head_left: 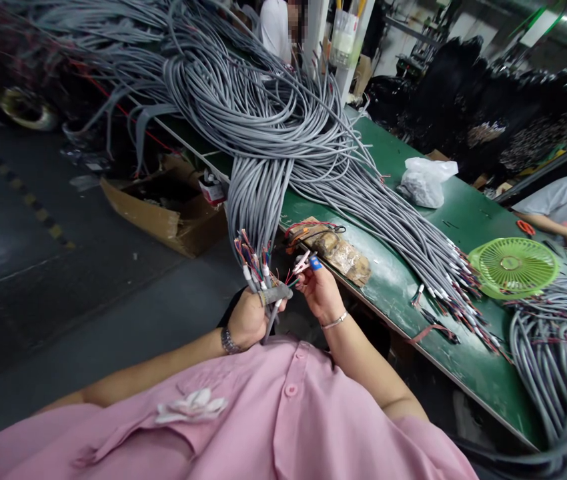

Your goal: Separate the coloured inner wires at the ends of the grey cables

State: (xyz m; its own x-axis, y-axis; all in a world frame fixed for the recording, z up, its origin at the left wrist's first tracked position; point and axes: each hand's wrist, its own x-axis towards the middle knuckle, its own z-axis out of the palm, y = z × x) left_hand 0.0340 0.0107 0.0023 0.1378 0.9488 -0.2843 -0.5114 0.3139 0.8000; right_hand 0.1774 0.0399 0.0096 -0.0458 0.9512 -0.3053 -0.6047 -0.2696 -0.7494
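My left hand (249, 319), with a metal watch on the wrist, is closed around a few grey cables (272, 321) in front of my body. One grey cable end (276, 293) points right, and its thin red and green wires (291, 281) fan out. My right hand (321, 293) pinches at these wires. Blue tape (316, 263) wraps a digit, and a small pink-and-white clip-like piece (302, 263) shows at the fingertips; its exact kind is unclear. Above my left hand, several stripped cable ends (253, 257) with coloured cores and white sleeves stand up.
A big heap of grey cables (243, 100) lies over the green table (388, 293). A taped wooden block (336, 250), a plastic bag (426, 181) and a green fan (511, 267) rest there too. A cardboard box (163, 213) stands on the floor. Another person (563, 207) works at right.
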